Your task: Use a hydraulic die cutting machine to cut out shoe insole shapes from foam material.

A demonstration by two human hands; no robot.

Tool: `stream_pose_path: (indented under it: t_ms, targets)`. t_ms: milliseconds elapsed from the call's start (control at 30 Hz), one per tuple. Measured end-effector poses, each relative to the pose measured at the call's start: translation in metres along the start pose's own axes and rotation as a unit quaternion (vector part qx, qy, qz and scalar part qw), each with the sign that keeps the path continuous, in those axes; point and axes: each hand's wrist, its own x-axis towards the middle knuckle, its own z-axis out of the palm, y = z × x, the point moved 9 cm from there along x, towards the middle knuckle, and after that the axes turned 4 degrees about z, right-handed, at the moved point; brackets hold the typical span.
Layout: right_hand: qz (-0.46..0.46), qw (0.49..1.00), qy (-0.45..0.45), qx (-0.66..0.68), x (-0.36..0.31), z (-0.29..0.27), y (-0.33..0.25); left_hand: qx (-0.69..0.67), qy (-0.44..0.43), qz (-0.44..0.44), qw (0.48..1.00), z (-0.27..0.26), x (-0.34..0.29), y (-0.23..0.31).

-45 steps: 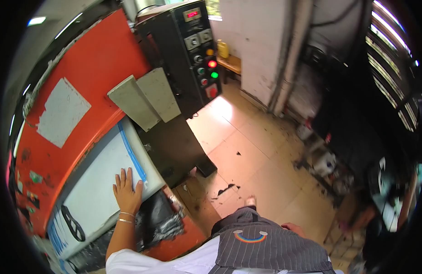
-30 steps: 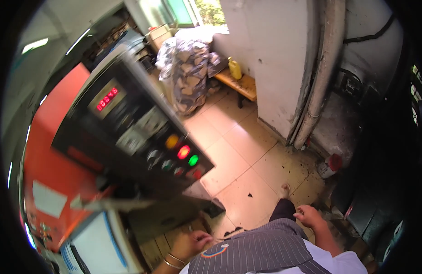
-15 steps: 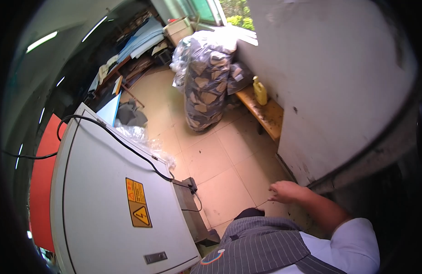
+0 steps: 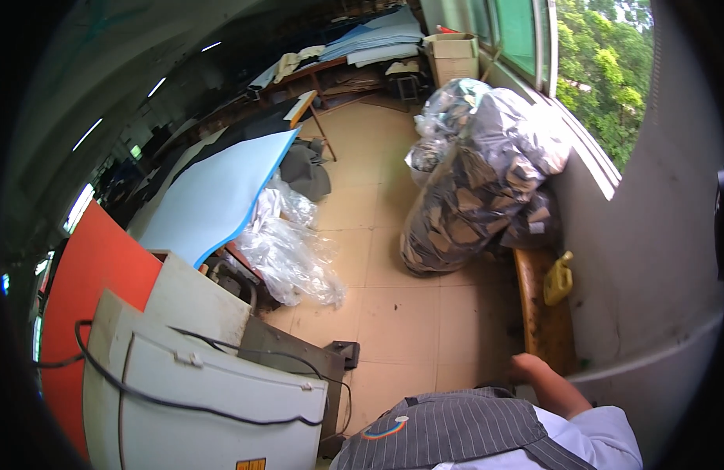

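My right hand [image 4: 528, 366] hangs low at my right side, beside the near end of a wooden bench [image 4: 544, 325]. Nothing shows in it, though its fingers are mostly hidden from this angle. On the bench stands a yellow plastic jug [image 4: 559, 283] with a handle, a little beyond the hand and apart from it. No part of my left hand appears. I wear a grey pinstriped apron [image 4: 448, 431] over a white short-sleeved top.
A grey metal cabinet [image 4: 221, 403] with a black cable [image 4: 197, 405] stands close on my left. Beyond it, light-blue sheets [image 4: 221, 196] cover a table, with crumpled clear plastic [image 4: 287, 254] beside it. Large stuffed plastic sacks [image 4: 456, 211] stand ahead right, near a cardboard box [image 4: 454, 61]. Tiled floor [image 4: 397, 325] runs between.
My view has swung, and the cabinet sits lower in it. The sacks, bench and jug appear further right, and more of the blue sheets and window shows. My right hand sits lower and further right.
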Motion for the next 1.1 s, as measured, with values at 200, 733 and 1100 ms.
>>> stream_pose_path:
  t_ms: [200, 733, 1100]
  targets:
    - [0.139, 0.975, -0.001, 0.176, 0.065, 0.050, 0.130, 0.032, 0.041, -0.035, 0.998, -0.077, 0.115, -0.021]
    - [-0.316, 0.867, 0.173, -0.345, 0.506, -0.609, -0.121, -0.050, 0.296, -0.310, 0.902, -0.508, 0.418, -0.012]
    - [-0.268, 0.920, 0.022, 0.285, 0.643, -0.681, -0.347, 0.232, 0.373, -0.292, 0.849, -0.902, 0.625, -0.165]
